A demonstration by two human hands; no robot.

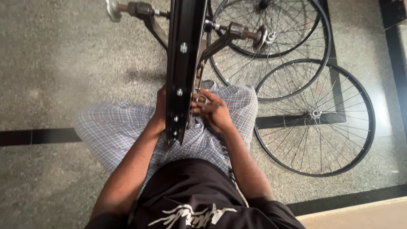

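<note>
Your left hand [161, 108] steadies the stiff, light black rim [181, 63] standing edge-on in the truing stand [220, 40] over your lap, while your right hand [214, 111] pinches a small, slippery metal ring [202, 100] beside it.

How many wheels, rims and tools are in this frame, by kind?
Spoked wheels lying on the floor: 2, far and near
Bare black rim in the stand: 1
Truing stand: 1
Small round tool at the right hand: 1
Total: 5
The left hand is mostly hidden behind the rim.
</note>
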